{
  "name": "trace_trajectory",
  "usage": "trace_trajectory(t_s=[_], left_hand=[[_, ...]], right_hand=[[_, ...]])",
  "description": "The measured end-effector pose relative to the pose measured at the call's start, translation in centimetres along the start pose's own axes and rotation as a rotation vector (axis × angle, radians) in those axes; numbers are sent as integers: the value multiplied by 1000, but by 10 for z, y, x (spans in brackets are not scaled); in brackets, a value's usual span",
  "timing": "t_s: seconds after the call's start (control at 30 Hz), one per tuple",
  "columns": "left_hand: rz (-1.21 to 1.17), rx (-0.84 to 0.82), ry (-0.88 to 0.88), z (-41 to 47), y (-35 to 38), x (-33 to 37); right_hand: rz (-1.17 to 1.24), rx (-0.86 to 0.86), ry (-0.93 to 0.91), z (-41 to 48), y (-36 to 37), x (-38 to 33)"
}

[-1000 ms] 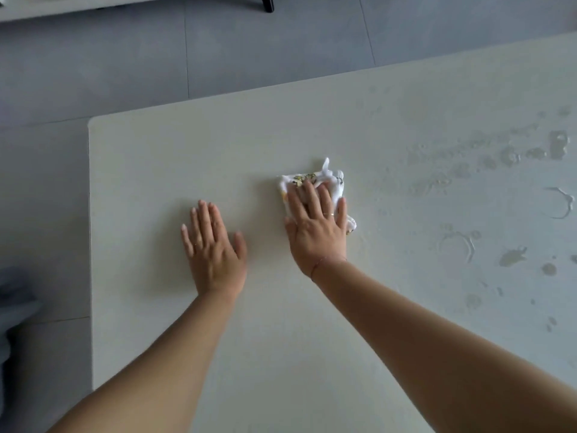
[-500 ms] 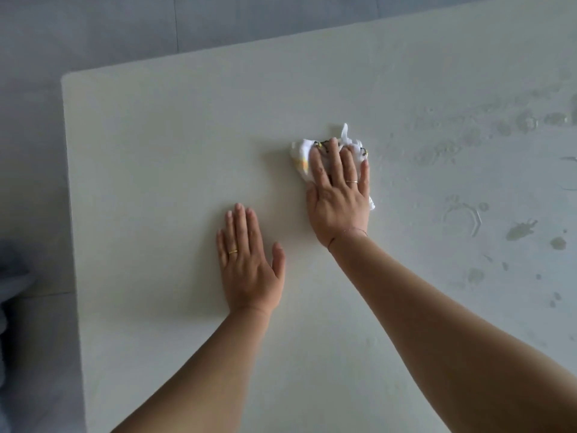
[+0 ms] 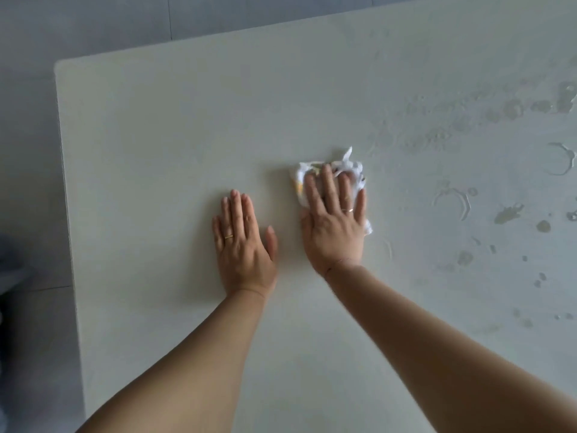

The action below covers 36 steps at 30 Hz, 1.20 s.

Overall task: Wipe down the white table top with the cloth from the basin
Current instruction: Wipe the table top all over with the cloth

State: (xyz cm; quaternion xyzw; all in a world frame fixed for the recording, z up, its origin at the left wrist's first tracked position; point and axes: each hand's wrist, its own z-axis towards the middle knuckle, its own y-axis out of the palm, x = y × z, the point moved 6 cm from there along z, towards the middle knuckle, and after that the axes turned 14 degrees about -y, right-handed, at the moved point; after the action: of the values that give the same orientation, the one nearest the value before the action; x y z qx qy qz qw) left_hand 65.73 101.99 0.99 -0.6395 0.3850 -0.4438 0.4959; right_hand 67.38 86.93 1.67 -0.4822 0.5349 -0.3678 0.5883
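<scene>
Evidently the crumpled white cloth (image 3: 347, 166) is pinned to the bench (image 3: 156, 145) under the right hand (image 3: 335, 228), whose fingers (image 3: 327, 187) are laid straight and slightly spread over it rather than curled round it. Downward pressure for wiping is judged to be the reason. The left hand (image 3: 243, 245) is laid palm-down on bare bench just beside it, fingers straight and close together, with nothing held, probably as a brace while the body is leaned forward. Puddles and droplets of water (image 3: 507, 214) are seen to the right of the cloth, so that side is judged not yet wiped. Grey floor tiles (image 3: 93, 26) are seen beyond the bench's far and left edges.
</scene>
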Motion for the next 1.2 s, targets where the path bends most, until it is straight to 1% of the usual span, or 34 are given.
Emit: trace_trajectory(t_s=[0.03,0.1,0.17,0.2,0.23,0.27,0.33,0.4,0.43,0.47,0.53,0.6,0.63,0.7,0.77,0.83,0.87,0.9,0.97,1.03,1.13,1.2], left_hand=[[-6,-2,1,0,-1,0],[-24,8,-4,0,-3,1],[-52,23,-9,1,-5,1],[-60,27,-7,0,-5,1],[-61,28,-2,0,-5,1],[-55,27,4,0,-4,0],[-39,27,10,0,-3,-1],[-33,28,4,0,-1,-1],[-33,24,1,0,-1,-1],[-33,19,-1,0,-1,-1],[-36,6,2,0,-2,0],[-40,-2,8,0,-2,-1],[-42,2,10,0,-3,-1],[-36,5,14,-1,-2,-2],[-26,10,17,-1,-2,-2],[-28,14,19,0,-1,-2],[-32,11,20,0,0,-1],[-36,6,20,-1,0,-1],[-41,-7,19,-2,1,-1],[-52,-19,16,0,0,0],[-79,-23,22,0,-4,-1],[-102,7,42,-12,-8,-3]], right_hand=[[23,-4,-28,-8,3,-17],[17,-40,-191,-26,8,-39],[-48,-81,-363,-33,7,-29],[-83,-95,-402,-33,5,-17],[-109,-98,-401,-31,2,-3],[-118,-95,-357,-29,-1,10],[-78,-64,-185,-27,-6,25],[-34,-18,-12,-33,-2,13],[-18,-14,23,-40,3,-1],[-5,-19,-1,-48,8,-19],[-12,-54,-167,-68,16,-44],[-38,-93,-326,-77,14,-33],[-53,-101,-349,-78,11,-18],[-79,-98,-282,-74,1,17],[-56,-70,-121,-70,-9,41],[-23,-34,26,-72,-9,34],[-10,-34,60,-75,-6,21],[6,-45,52,-80,-2,5],[29,-72,-49,-95,2,-25],[7,-81,-148,-100,-2,-32],[-100,-150,-145,-82,-11,-22],[-97,-126,-122,-76,-14,-19]])
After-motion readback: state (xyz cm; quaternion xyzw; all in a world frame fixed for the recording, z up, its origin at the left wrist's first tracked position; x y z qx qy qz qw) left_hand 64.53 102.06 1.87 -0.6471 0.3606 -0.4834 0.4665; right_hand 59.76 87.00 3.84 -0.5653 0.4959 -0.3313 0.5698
